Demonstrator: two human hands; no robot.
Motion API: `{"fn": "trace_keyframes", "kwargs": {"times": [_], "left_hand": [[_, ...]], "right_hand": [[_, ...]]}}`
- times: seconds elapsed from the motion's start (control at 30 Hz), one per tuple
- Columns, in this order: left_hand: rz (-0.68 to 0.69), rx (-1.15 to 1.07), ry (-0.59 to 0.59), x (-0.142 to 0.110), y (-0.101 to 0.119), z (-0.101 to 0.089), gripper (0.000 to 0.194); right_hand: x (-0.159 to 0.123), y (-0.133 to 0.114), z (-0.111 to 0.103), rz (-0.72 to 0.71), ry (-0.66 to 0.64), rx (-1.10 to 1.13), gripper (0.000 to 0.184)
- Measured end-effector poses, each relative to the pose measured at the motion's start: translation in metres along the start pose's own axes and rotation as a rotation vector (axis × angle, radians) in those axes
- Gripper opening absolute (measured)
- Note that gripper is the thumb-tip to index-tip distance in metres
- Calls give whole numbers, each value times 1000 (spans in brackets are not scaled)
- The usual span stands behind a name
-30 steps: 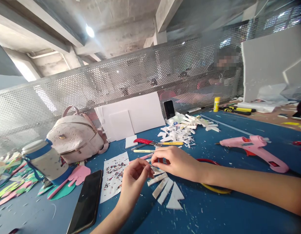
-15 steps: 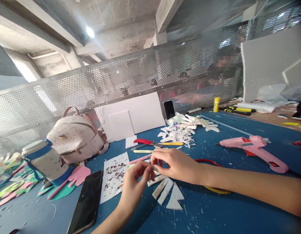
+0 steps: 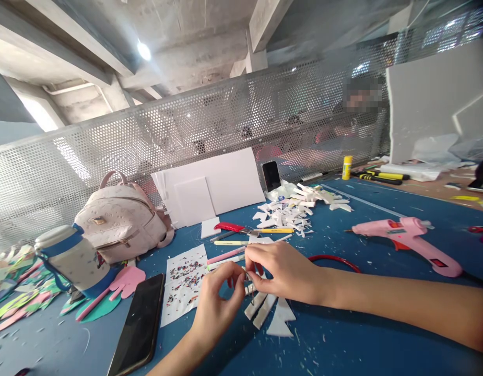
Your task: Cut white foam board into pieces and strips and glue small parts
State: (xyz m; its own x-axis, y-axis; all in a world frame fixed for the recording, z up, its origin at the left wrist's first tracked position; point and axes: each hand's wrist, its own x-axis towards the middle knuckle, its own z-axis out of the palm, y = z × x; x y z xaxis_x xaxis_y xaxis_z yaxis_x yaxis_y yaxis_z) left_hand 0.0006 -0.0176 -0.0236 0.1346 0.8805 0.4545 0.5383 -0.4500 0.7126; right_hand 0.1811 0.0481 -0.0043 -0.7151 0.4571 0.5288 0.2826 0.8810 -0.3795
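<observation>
My left hand (image 3: pixel 216 295) and my right hand (image 3: pixel 282 271) meet above the blue table, thumb and fingertips pinched on each. Between them is a thin wire-like strand (image 3: pixel 252 297), part of it hanging below the fingertips; the rest is hidden by the fingers. Just beneath lie flat white foam pieces (image 3: pixel 281 319), strips and pointed shapes, partly covered by my right hand. Left of my hands is a white sheet (image 3: pixel 176 308) scattered with tiny coloured bits. Pens, among them a pink pen (image 3: pixel 225 255), and red-handled pliers (image 3: pixel 230 227) lie just beyond my fingers.
A black phone (image 3: pixel 138 324) lies at left, near a tumbler (image 3: pixel 74 261) and pale backpack (image 3: pixel 119 222). White foam scraps (image 3: pixel 288 211) are heaped behind. A pink glue gun (image 3: pixel 409 240) and red cable (image 3: pixel 335 257) are at right; a glue stick (image 3: pixel 346 168) stands farther back.
My right hand has shifted slightly right and down, staying close to the left. More of the thin strand shows below the fingertips. The things on the table have stayed put.
</observation>
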Motion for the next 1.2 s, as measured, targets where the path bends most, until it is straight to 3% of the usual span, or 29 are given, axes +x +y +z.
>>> {"fn": "trace_keyframes", "kwargs": {"times": [0.27, 0.43, 0.57, 0.77, 0.93, 1.2], "left_hand": [[-22, -79, 14, 1, 1, -1, 19], [-103, -293, -11, 7, -4, -1, 26], [-187, -505, -24, 13, -5, -2, 30], [-303, -713, -53, 24, 8, -12, 32], [-317, -852, -75, 39, 20, -21, 31], [-318, -1027, 48, 69, 40, -39, 14]], "right_hand": [[2, -4, -3, 116, 10, 109, 8], [4, 0, -4, 164, 1, 222, 4], [6, 4, -8, 175, -107, 424, 13], [11, 12, -8, 121, -293, 743, 17], [12, 13, -11, 160, -304, 921, 19], [9, 10, -9, 328, -306, 1196, 47]]}}
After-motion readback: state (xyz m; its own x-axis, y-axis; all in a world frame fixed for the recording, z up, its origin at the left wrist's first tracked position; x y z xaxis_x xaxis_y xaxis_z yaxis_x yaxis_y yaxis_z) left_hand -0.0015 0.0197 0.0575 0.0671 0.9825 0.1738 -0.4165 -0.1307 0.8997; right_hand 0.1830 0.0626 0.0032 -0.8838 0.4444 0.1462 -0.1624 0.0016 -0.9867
